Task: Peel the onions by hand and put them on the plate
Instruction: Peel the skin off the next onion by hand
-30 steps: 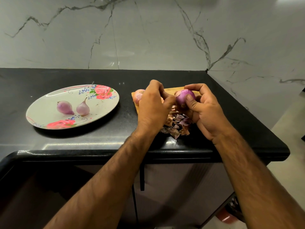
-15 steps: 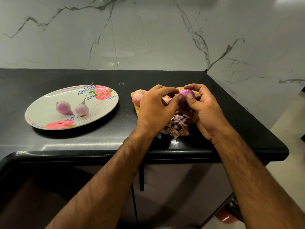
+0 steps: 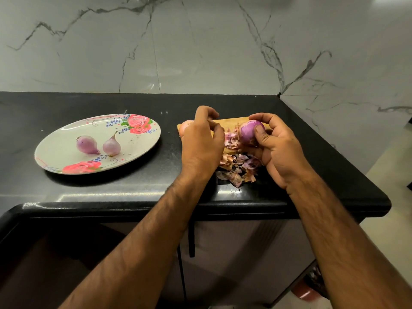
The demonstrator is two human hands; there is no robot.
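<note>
Plate (image 3: 66, 134), counter (image 3: 66, 103) left end: left onion (image 3: 87, 144) tip toward front edge; right onion (image 3: 112, 146) stalk toward back edge. Left hand (image 3: 201, 148) curled, contents indeterminate, part-hiding unpeeled onion (image 3: 186, 126) on board (image 3: 231, 122). Right hand (image 3: 278, 150) grips part-peeled onion (image 3: 249, 131) above skins (image 3: 238, 168); axis unclear.

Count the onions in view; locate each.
4. Rounder onion and pointed onion on the plate; held onion in the right hand; half-hidden onion on the cutting board behind the left hand. Others may be hidden.
</note>
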